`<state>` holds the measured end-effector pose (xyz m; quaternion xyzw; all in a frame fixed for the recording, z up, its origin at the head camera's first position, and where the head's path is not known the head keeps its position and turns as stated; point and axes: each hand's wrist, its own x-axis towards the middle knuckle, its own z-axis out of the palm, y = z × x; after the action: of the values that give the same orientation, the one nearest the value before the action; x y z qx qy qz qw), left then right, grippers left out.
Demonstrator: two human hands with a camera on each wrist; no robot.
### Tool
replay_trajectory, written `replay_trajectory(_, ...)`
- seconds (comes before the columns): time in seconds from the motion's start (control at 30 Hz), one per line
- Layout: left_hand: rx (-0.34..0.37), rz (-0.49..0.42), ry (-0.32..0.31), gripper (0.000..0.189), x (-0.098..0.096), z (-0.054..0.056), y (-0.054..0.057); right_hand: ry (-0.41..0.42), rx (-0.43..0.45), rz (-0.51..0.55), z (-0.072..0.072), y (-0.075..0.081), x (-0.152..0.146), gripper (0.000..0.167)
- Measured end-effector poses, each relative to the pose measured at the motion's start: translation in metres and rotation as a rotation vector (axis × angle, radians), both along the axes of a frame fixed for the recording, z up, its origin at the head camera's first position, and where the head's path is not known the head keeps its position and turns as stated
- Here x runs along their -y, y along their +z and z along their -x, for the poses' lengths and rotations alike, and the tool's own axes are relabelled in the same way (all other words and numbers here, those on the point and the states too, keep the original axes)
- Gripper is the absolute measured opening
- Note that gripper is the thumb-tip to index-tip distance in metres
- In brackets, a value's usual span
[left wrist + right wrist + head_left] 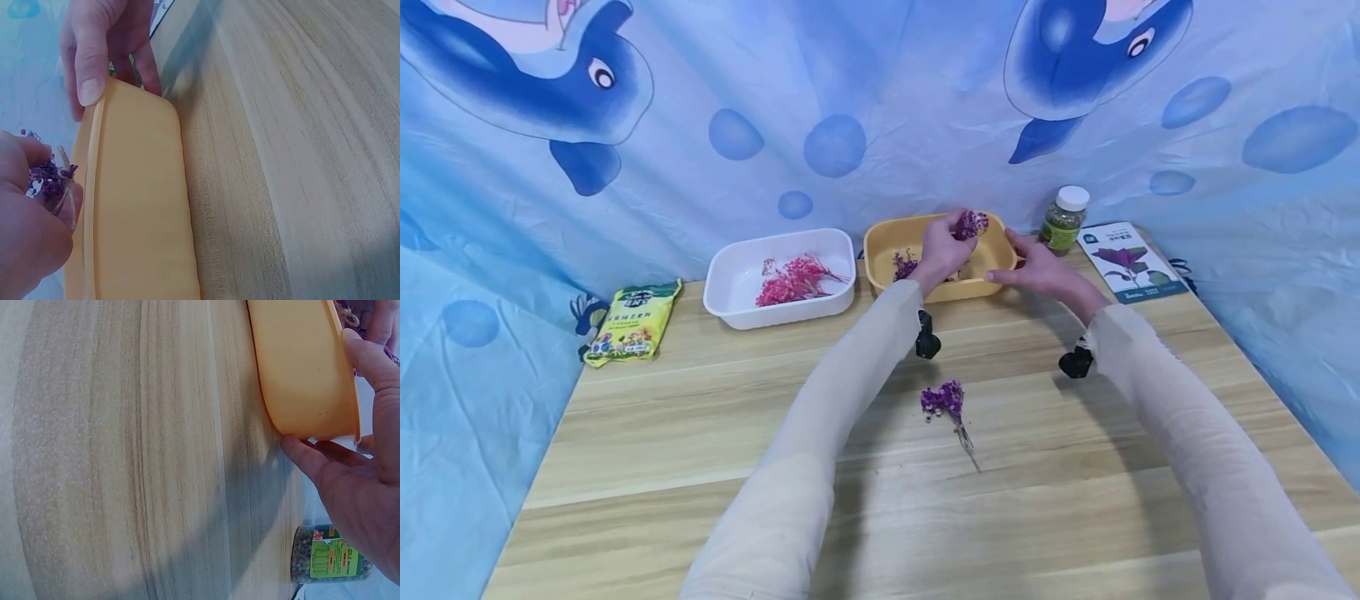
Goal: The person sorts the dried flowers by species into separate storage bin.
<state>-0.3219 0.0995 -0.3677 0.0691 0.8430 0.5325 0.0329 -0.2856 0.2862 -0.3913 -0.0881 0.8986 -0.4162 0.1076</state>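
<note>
Over the yellow plastic tub (891, 236), my left hand (942, 252) pinches a small bunch of purple dried flowers (972, 225). A twine-like tie shows on that bunch in the left wrist view. My right hand (1051, 273) grips the tub's right end, its thumb on the rim and its fingers against the outer wall. More purple dried flowers (904, 265) lie inside the tub, partly hidden by my left hand. Another purple dried-flower sprig (946, 402) rests on the wooden table, its stems toward me.
Left of the tub stands a white tub (730, 287) holding pink dried flowers (793, 279). A yellow-green packet (636, 323) lies at the far left. Beyond my right hand are a white-capped jar (1064, 221) and a seed-packet-like card (1131, 261). A blue curtain (910, 150) hangs behind.
</note>
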Motion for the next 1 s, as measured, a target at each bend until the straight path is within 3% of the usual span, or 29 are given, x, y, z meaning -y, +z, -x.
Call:
replay_trajectory(0.43, 0.055, -0.006, -0.083, 0.065, -0.002, -0.004, -0.001, 0.015, -0.017, 0.031, -0.002, 0.000, 0.000, 0.102)
replay_trajectory(0.73, 0.079, 0.040, -0.362, 0.063, 0.013, 0.002, 0.002, 0.019, -0.028, 0.031, -0.001, 0.000, 0.001, 0.106)
replay_trajectory(1.0, 0.085, 0.093, -0.436, 0.067, 0.019, 0.006, 0.006, 0.025, -0.020, 0.029, -0.002, 0.001, 0.000, 0.107)
